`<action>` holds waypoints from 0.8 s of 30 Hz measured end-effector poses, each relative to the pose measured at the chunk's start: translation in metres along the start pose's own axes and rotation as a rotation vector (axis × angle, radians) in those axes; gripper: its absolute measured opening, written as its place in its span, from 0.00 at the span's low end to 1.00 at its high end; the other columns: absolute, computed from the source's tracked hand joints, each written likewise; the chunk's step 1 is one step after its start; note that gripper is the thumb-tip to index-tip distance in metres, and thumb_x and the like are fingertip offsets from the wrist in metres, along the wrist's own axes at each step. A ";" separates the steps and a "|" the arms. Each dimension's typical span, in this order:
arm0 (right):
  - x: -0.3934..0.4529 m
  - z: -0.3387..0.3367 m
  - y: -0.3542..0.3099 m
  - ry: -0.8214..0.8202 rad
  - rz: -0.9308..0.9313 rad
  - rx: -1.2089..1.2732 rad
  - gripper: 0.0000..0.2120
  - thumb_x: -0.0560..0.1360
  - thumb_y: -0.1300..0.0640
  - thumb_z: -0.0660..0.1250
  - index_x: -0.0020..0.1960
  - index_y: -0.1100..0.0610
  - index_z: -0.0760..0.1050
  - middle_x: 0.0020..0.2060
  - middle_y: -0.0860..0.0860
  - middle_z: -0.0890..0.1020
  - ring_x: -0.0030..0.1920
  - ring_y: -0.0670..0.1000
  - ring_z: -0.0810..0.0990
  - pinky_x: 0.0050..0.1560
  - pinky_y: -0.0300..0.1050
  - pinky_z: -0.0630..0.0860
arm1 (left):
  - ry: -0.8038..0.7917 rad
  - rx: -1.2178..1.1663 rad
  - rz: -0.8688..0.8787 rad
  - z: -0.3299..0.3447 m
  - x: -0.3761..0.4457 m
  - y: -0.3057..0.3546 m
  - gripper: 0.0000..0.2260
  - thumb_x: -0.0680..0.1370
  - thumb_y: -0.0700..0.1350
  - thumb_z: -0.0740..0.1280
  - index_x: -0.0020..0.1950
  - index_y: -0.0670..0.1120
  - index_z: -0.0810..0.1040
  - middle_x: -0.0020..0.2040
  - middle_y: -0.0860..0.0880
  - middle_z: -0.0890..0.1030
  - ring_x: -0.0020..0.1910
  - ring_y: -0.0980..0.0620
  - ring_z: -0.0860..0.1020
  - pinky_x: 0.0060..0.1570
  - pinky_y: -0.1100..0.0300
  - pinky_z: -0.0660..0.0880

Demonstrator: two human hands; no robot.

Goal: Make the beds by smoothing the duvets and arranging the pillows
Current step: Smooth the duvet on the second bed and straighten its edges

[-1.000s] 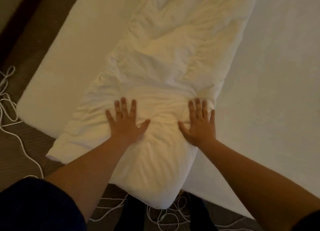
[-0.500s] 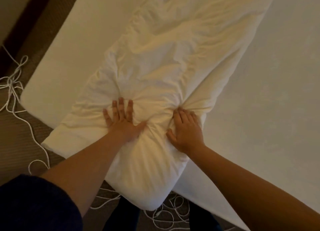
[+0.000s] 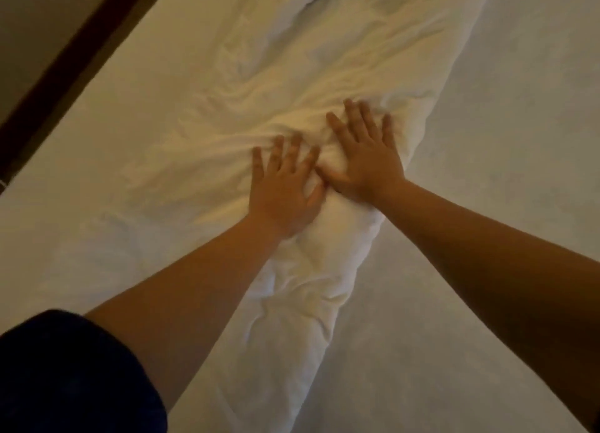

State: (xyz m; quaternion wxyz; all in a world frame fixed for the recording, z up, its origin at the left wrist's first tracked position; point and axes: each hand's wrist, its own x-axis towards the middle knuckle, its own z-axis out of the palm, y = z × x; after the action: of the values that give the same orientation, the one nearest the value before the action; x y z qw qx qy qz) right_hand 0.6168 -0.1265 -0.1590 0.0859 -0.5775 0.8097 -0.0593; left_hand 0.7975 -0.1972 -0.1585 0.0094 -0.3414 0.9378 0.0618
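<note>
Left hand flat, fingers spread, palm pressing wrinkled duvet; right hand same, just beside it, thumbs nearly touching; neither grips fabric; duvet bunched in long strip diagonally across bed, dark sleeve lower left

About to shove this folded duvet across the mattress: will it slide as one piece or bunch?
The duvet will likely bunch: creases already gather around the left hand and right hand. It looks soft and floppy, dented under both flat palms. Probably light for its bulk.
</note>
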 end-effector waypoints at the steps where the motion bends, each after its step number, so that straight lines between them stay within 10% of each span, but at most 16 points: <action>1: 0.007 0.009 0.010 -0.031 -0.013 -0.031 0.45 0.74 0.25 0.51 0.85 0.44 0.46 0.85 0.52 0.44 0.84 0.56 0.40 0.81 0.64 0.36 | -0.031 0.035 0.049 0.007 0.018 0.003 0.36 0.75 0.70 0.52 0.82 0.60 0.58 0.84 0.47 0.55 0.83 0.41 0.50 0.77 0.33 0.44; 11: 0.061 0.026 0.096 -0.098 -0.200 -0.219 0.52 0.69 0.15 0.50 0.84 0.39 0.40 0.85 0.46 0.45 0.84 0.56 0.41 0.82 0.65 0.41 | -0.109 0.098 -0.075 0.043 0.080 -0.081 0.54 0.64 0.87 0.46 0.83 0.61 0.43 0.85 0.52 0.42 0.83 0.47 0.42 0.78 0.37 0.38; 17: 0.104 0.006 0.160 -0.115 0.037 -0.212 0.50 0.71 0.16 0.44 0.84 0.40 0.40 0.85 0.46 0.43 0.84 0.55 0.42 0.82 0.59 0.40 | -0.118 0.037 -0.192 0.038 0.115 -0.131 0.50 0.67 0.85 0.42 0.83 0.60 0.41 0.84 0.52 0.39 0.83 0.52 0.40 0.80 0.42 0.40; 22: 0.114 0.003 0.122 -0.210 0.229 -0.173 0.49 0.71 0.25 0.42 0.86 0.50 0.41 0.85 0.50 0.43 0.84 0.55 0.42 0.79 0.67 0.35 | -0.170 0.067 -0.537 0.026 0.121 -0.067 0.45 0.77 0.74 0.45 0.85 0.46 0.47 0.84 0.44 0.42 0.83 0.41 0.42 0.73 0.26 0.38; 24: 0.089 -0.002 0.084 -0.210 0.178 -0.053 0.50 0.69 0.31 0.43 0.86 0.54 0.47 0.85 0.52 0.47 0.84 0.54 0.43 0.80 0.66 0.36 | -0.105 -0.011 -0.387 0.022 0.094 -0.009 0.40 0.79 0.67 0.49 0.84 0.43 0.53 0.84 0.42 0.46 0.83 0.38 0.47 0.74 0.25 0.42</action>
State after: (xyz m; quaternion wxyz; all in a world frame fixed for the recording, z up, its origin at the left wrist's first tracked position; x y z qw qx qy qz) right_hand 0.5103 -0.1835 -0.1802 0.1597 -0.5086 0.8455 0.0307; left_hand 0.7307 -0.2614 -0.1870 0.0681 -0.5118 0.8525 0.0817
